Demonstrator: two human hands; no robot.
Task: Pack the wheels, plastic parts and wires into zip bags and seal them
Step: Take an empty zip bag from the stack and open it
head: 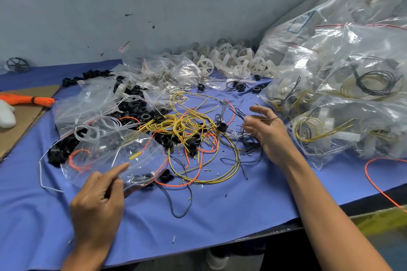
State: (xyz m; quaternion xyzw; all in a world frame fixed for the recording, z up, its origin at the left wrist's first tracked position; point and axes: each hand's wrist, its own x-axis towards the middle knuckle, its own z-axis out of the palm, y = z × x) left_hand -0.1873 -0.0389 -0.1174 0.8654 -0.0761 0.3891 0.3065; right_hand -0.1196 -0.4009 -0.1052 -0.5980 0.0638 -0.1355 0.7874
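My left hand [99,196] grips the near edge of a clear zip bag [114,154], index finger stretched out along it. Inside the bag lie an orange wire and a small yellow piece. My right hand [266,130] pinches a thin black wire [269,118] over a tangle of black wires [248,143]. Between the hands sprawls a pile of yellow and orange wires [187,125] mixed with black plastic parts [132,110]. White plastic wheels [222,59] are heaped at the back by the wall.
Filled zip bags [343,86] pile up at the right. Empty and part-filled bags [92,97] lie left of centre. Cardboard [24,114] with an orange wire bundle [28,99] sits far left. The blue cloth [220,209] ends at the table's front edge.
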